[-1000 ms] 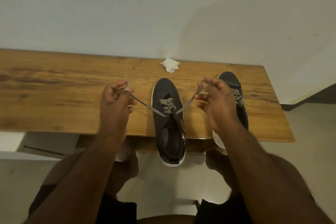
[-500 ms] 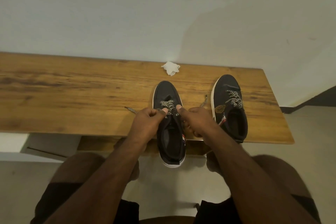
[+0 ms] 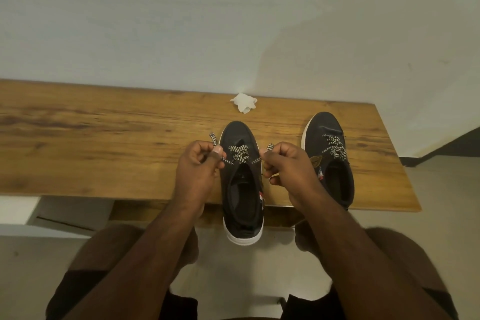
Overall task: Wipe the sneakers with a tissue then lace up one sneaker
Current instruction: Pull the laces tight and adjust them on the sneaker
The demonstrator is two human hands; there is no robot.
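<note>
Two black sneakers with white soles stand on the wooden table (image 3: pixel 104 143), toes toward the wall. The middle sneaker (image 3: pixel 242 189) hangs its heel over the front edge. Its black-and-white checked lace (image 3: pixel 240 154) crosses the lower eyelets. My left hand (image 3: pixel 198 166) pinches the lace's left end beside the shoe, and my right hand (image 3: pixel 288 163) pinches the right end. Both lace tips stick up above my fists. The right sneaker (image 3: pixel 330 158) is laced and stands untouched. A crumpled white tissue (image 3: pixel 244 102) lies behind the middle sneaker.
The table runs along a pale wall (image 3: pixel 233 21) and ends just right of the right sneaker. My knees and dark shorts show below the table's front edge, over a light floor (image 3: pixel 441 189).
My hands came in from a wide pull to the eyelets, then drew apart a little to either side of the middle sneaker, each still gripping a lace end.
</note>
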